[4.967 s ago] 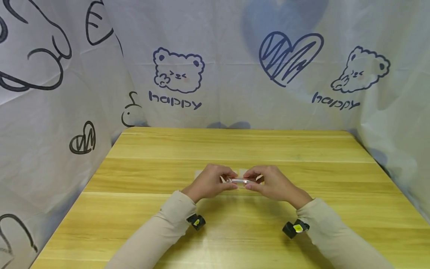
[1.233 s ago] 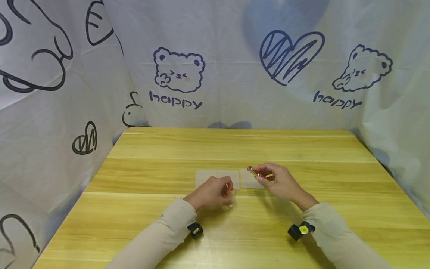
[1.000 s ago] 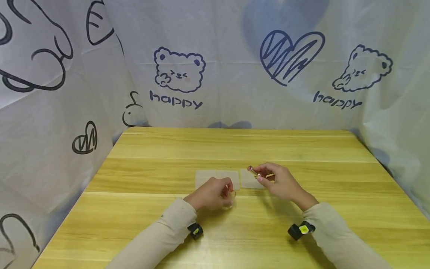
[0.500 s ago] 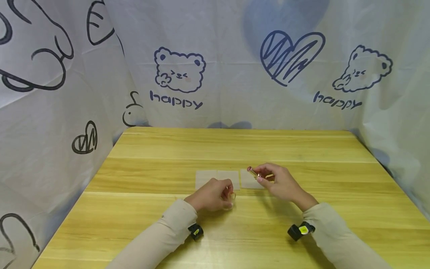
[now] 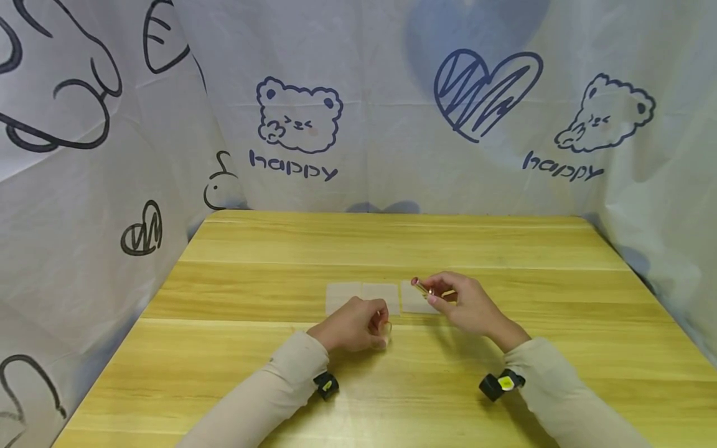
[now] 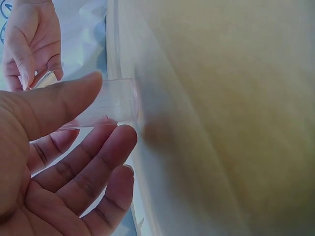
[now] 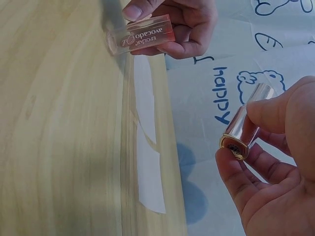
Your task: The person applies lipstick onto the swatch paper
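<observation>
My two hands are apart over the wooden table, each gripping its own small thing. My left hand pinches a clear cap between thumb and fingers; the right wrist view shows white lettering on it, with the word avocado, and a reddish tint at the end nearest my palm. The cap sticks out past my fingertips toward my right, low in front of me; whether it touches the wood I cannot tell. My right hand, a little farther from me, holds a shiny metallic tube between thumb and fingers, tilted, with a gold rim round the end that faces the right wrist camera and something dark inside it. Cap and tube are well clear of each other. Behind my hands a row of pale sheets lies flat on the table, partly covered by my left hand, with a narrow gap toward the right; the tube is above the rightmost sheet. A small black camera sits at my left wrist, and another at my right. White cloth hangs round the table, drawn with bears, hearts and the word happy.
</observation>
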